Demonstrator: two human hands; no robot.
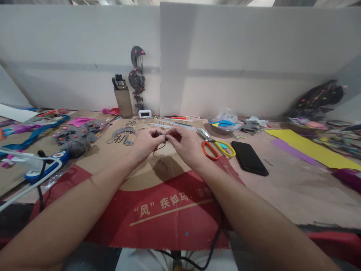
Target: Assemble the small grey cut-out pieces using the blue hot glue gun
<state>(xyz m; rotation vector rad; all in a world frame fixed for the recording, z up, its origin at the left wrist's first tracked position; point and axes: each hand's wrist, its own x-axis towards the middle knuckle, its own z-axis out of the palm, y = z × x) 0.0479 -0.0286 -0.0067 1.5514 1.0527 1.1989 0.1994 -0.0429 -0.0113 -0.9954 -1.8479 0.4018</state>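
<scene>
Over the middle of a red and brown cardboard sheet (135, 184), my left hand (146, 145) and my right hand (184, 146) meet fingertip to fingertip. Both are closed in a pinch on a thin dark grey strip (160, 147), whose loose end curls down below the fingers. Part of the strip is hidden by the fingertips. Left of my left hand, grey cut-out pieces (124, 136) lie flat on the cardboard. Beside my right hand rest scissors (212, 142) with one orange and one yellow handle, blades pointing away from me.
A black phone (249, 158) lies right of the scissors. Farther back stand a bottle (123, 99), a small white clock (144, 114) and a bowl (222, 130) holding a plastic bag. Grey yarn (75, 147) and a blue power strip (60, 160) with cables sit left; yellow sheet (313, 148) right.
</scene>
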